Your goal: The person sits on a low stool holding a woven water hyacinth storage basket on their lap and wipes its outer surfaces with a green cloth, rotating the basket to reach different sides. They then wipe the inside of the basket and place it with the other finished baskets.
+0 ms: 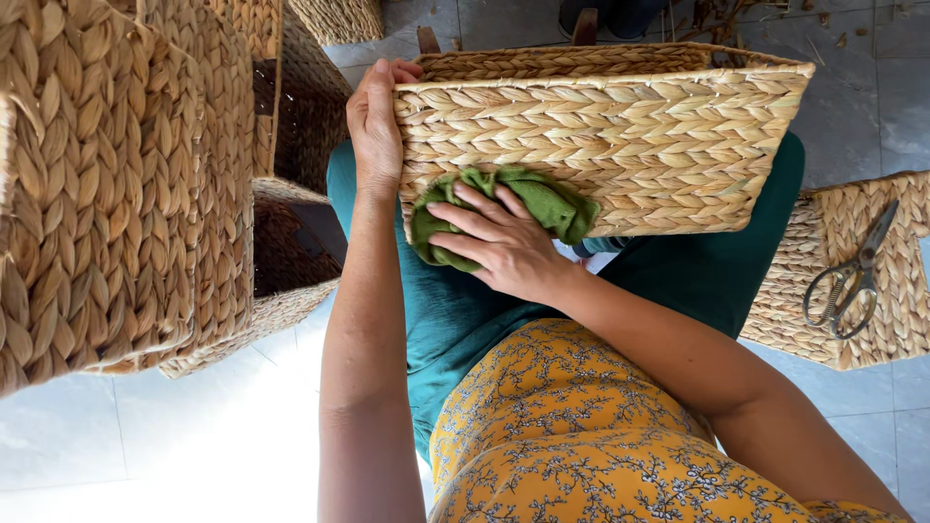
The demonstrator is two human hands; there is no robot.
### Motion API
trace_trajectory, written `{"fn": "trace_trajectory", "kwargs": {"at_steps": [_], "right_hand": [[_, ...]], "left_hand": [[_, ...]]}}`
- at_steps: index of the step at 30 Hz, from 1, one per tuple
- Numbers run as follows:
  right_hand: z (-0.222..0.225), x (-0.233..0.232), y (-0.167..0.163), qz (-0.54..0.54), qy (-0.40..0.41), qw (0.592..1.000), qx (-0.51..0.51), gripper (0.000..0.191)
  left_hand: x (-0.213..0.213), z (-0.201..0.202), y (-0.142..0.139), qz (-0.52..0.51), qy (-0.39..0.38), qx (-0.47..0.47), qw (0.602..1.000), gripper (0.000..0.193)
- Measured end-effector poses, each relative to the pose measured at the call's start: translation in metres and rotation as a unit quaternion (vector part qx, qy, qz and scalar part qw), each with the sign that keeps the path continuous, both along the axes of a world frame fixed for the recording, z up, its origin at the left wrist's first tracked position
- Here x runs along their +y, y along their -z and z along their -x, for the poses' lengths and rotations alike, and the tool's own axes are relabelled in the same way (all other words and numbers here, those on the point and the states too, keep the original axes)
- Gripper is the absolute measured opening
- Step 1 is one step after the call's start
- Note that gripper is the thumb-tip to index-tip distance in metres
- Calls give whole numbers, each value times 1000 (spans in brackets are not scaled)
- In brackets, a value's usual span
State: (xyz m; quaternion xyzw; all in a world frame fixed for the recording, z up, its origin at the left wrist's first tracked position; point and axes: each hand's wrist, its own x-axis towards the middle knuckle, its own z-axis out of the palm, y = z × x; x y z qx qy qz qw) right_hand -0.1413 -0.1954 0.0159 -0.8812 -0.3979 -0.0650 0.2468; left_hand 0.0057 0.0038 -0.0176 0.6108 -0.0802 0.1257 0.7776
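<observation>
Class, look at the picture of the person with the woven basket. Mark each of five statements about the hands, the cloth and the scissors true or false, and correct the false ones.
1. The right hand presses a green cloth against the woven basket. True.
2. The left hand holds the scissors. False: it grips the basket's end.
3. The scissors lie on another woven basket. True.
4. The cloth is red. False: it is green.
5. The basket stands on the tiled floor. False: it rests over the person's lap.
</observation>
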Motion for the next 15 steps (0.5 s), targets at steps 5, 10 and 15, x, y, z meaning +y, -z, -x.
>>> {"fn": "trace_trajectory", "kwargs": {"at_steps": [5, 10, 15], "right_hand": [[15, -93, 12, -13, 69, 996, -56, 44], [42, -210, 20, 19, 242, 966, -85, 29], [45, -200, 31, -35, 345, 933, -96, 30]], "left_hand": [[-4, 6, -1, -47, -15, 9, 999, 54], [-5, 10, -5, -38, -11, 16, 999, 54], [-6, 8, -8, -31, -14, 16, 999, 52]]}}
